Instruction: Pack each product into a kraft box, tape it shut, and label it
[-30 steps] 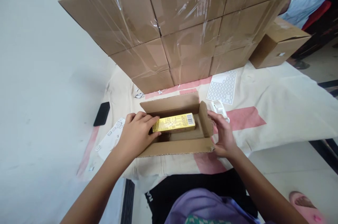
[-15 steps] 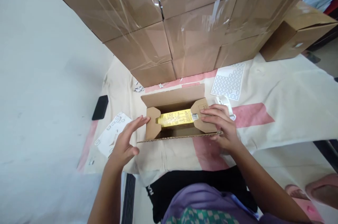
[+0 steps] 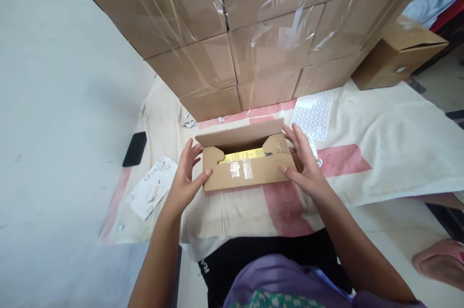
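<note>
A small cardboard box (image 3: pixel 250 176) stands on the cloth in front of me, its near long flap tilted in over the opening and its far flap (image 3: pixel 241 134) raised. Both end flaps are folded inward. Between them shows part of a yellow printed pack (image 3: pixel 244 155) inside; the rest of it is hidden. My left hand (image 3: pixel 186 177) holds the left end, thumb on the near flap and fingers toward the back corner. At the right end, my right hand (image 3: pixel 302 160) grips likewise, its thumb pressing the near flap. Two pieces of clear tape (image 3: pixel 241 169) stick to that flap.
Stacked cartons under clear film (image 3: pixel 268 47) rise behind the box. Another carton (image 3: pixel 398 56) stands at the right. On the cloth lie a black phone (image 3: pixel 134 149), a partly used label sheet (image 3: pixel 154 187) and another label sheet (image 3: pixel 313 114). A wall borders the left.
The near flap has swung up and inward, covering part of the yellow pack. My left hand has moved from the left end flap onto the box's corner, and my right thumb now presses the near flap.
</note>
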Tool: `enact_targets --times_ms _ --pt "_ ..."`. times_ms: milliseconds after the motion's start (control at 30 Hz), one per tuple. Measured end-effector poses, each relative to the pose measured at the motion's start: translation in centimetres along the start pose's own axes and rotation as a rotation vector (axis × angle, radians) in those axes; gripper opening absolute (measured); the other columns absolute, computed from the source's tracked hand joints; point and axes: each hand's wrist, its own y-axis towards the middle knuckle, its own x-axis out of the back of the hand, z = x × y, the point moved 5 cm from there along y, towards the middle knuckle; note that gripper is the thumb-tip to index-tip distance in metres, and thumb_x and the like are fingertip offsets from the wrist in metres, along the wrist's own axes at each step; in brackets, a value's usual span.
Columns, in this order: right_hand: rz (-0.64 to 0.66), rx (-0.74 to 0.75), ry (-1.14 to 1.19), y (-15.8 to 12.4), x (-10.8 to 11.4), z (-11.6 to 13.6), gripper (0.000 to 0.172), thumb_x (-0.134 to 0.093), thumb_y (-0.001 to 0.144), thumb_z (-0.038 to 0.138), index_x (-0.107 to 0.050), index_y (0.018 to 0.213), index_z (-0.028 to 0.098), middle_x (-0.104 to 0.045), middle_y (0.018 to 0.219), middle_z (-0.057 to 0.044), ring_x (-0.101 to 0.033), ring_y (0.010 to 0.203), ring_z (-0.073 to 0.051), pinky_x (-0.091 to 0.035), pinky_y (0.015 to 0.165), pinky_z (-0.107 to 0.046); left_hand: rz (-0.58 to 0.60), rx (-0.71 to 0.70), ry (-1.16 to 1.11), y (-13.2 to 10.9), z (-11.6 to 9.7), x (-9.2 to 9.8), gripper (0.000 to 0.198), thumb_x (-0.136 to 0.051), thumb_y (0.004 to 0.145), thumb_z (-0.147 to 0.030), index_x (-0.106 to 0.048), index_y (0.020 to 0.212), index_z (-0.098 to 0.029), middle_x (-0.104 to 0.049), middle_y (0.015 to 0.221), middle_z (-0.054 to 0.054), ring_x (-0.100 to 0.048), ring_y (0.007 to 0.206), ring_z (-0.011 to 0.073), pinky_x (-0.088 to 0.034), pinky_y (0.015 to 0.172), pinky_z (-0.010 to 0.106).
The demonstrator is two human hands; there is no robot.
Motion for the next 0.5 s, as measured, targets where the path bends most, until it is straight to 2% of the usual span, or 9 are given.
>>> enact_targets --times_ms 67,133,167,233,333,400,500 --pt "0.002 0.013 -0.002 0.2 0.1 -0.1 0.078 -0.067 0.092 0.032 -0.031 0.161 0.039 -0.035 0.170 -0.007 -0.038 0.154 -0.033 -0.048 0.115 -0.055 -0.026 -0.017 -0.100 0.5 0.7 0.1 0.083 -0.075 0.089 -0.047 -0.032 0.159 -0.037 -0.048 0.158 0.011 -0.048 0.148 0.0284 -0.043 0.121 0.048" --pt "-0.069 0.054 -0.005 0.2 0.1 0.0 0.066 -0.064 0.094 0.031 -0.042 0.156 0.037 -0.047 0.161 -0.008 -0.046 0.148 -0.032 -0.049 0.114 -0.055 -0.030 -0.030 -0.142 0.9 0.9 0.3 0.056 -0.078 0.086 -0.046 -0.058 0.135 -0.032 -0.053 0.150 0.012 -0.052 0.144 0.0289 -0.047 0.117 0.046" --pt "-0.105 0.085 -0.009 0.2 0.1 0.0 0.060 -0.063 0.094 0.031 -0.047 0.152 0.036 -0.053 0.153 -0.009 -0.050 0.144 -0.032 -0.049 0.114 -0.056 -0.025 -0.031 -0.133 1.1 0.9 0.4 0.041 -0.078 0.086 -0.045 -0.065 0.120 -0.028 -0.053 0.148 0.012 -0.052 0.144 0.0293 -0.049 0.115 0.045" --pt "-0.142 0.156 -0.042 0.2 -0.1 0.1 0.046 -0.060 0.095 0.032 -0.058 0.141 0.034 -0.063 0.136 -0.009 -0.055 0.137 -0.031 -0.047 0.115 -0.059 -0.013 -0.038 -0.065 1.2 0.7 0.6 0.025 -0.077 0.088 -0.044 -0.069 0.100 -0.024 -0.054 0.145 0.012 -0.050 0.144 0.0297 -0.047 0.116 0.046" --pt "-0.151 0.261 -0.137 0.4 -0.1 0.0 0.022 -0.058 0.096 0.037 -0.073 0.111 0.031 -0.069 0.121 -0.008 -0.056 0.132 -0.033 -0.041 0.118 -0.064 -0.008 -0.054 0.098 1.0 -0.4 0.8 0.020 -0.073 0.090 -0.043 -0.072 0.095 -0.024 -0.057 0.142 0.011 -0.051 0.143 0.0293 -0.042 0.121 0.050" --pt "-0.164 0.306 -0.170 0.6 0.0 -0.3 0.023 -0.057 0.096 0.045 -0.075 0.101 0.030 -0.071 0.117 -0.008 -0.057 0.130 -0.034 -0.042 0.115 -0.066 -0.047 -0.078 0.184 0.9 -1.4 0.8 0.020 -0.074 0.089 -0.044 -0.073 0.092 -0.024 -0.062 0.136 0.010 -0.057 0.137 0.0291 -0.045 0.118 0.050" --pt "-0.192 0.329 -0.194 0.8 0.1 -0.6 0.032 -0.055 0.096 0.054 -0.075 0.100 0.030 -0.073 0.113 -0.009 -0.059 0.127 -0.035 -0.045 0.112 -0.067 -0.143 -0.093 0.270 0.9 -2.7 0.5 0.022 -0.075 0.088 -0.044 -0.072 0.082 -0.023 -0.067 0.125 0.008 -0.062 0.128 0.0285 -0.050 0.112 0.049"
